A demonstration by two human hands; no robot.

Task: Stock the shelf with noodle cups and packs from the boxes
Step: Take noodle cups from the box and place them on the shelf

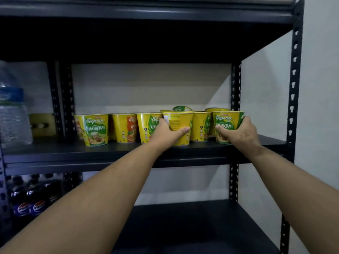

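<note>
Several yellow noodle cups stand in a row on the middle board of a dark metal shelf (128, 153). My left hand (168, 133) grips one yellow cup (178, 121) near the board's front edge, thumb on its right side. My right hand (240, 132) grips a yellow and green vegetarian cup (224, 123) at the right end of the row. Further left stand another vegetarian cup (95, 130) and a cup with an orange label (125, 128). More cups sit behind the front row, partly hidden.
A large water bottle (12, 114) stands on the neighbouring shelf at the left. Dark cola bottles (29, 200) fill the lower left shelf. The shelf's perforated right post (293, 88) stands close to my right hand. The lower board (192, 226) is dark.
</note>
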